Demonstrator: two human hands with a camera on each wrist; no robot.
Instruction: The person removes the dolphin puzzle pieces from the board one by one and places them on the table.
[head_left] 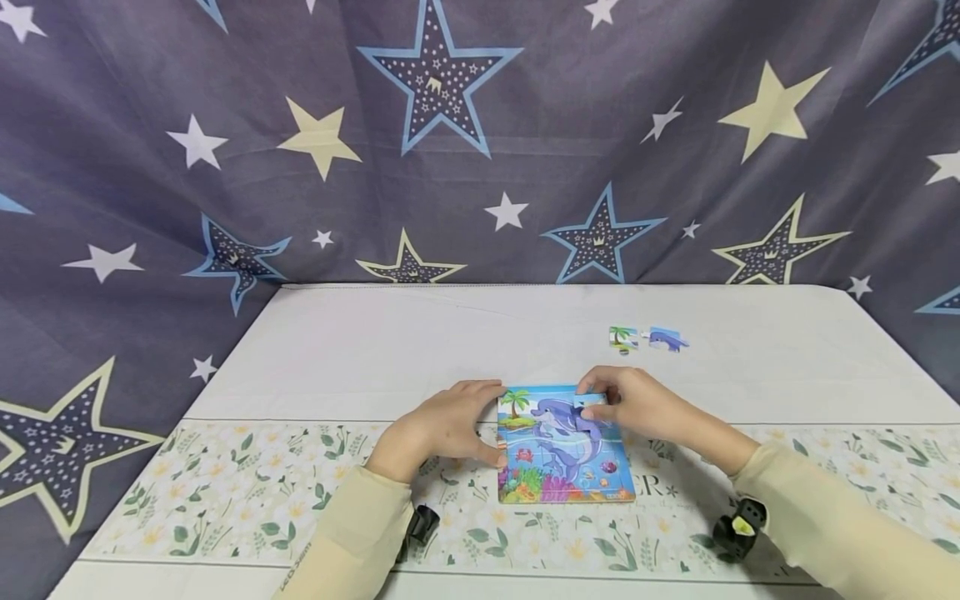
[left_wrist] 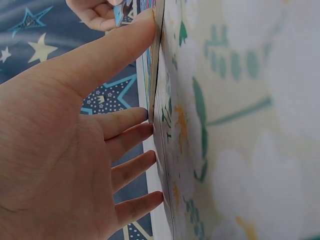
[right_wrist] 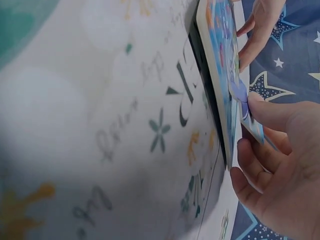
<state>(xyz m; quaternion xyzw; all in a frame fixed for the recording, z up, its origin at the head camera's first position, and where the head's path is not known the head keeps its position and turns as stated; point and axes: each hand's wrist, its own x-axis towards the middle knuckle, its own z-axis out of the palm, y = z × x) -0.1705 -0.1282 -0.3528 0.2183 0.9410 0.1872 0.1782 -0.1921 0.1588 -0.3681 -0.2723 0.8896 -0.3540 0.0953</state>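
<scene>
A square dolphin jigsaw puzzle (head_left: 555,467) lies flat on the table, its picture showing dolphins, a palm tree and coral. My right hand (head_left: 637,404) pinches a puzzle piece (head_left: 588,401) between thumb and fingers over the puzzle's upper right part. In the right wrist view this puzzle piece (right_wrist: 254,129) stands tilted off the board, thumb on its printed face and fingers behind. My left hand (head_left: 450,425) rests at the puzzle's left edge, thumb and fingers spread, with the thumb (left_wrist: 120,42) touching the board's side.
Two loose pieces lie farther back on the table: a palm tree piece (head_left: 622,337) and a dolphin piece (head_left: 666,339). A floral band (head_left: 300,492) crosses the white table cover (head_left: 390,333). Behind the table hangs a dark curtain (head_left: 480,192) with stars.
</scene>
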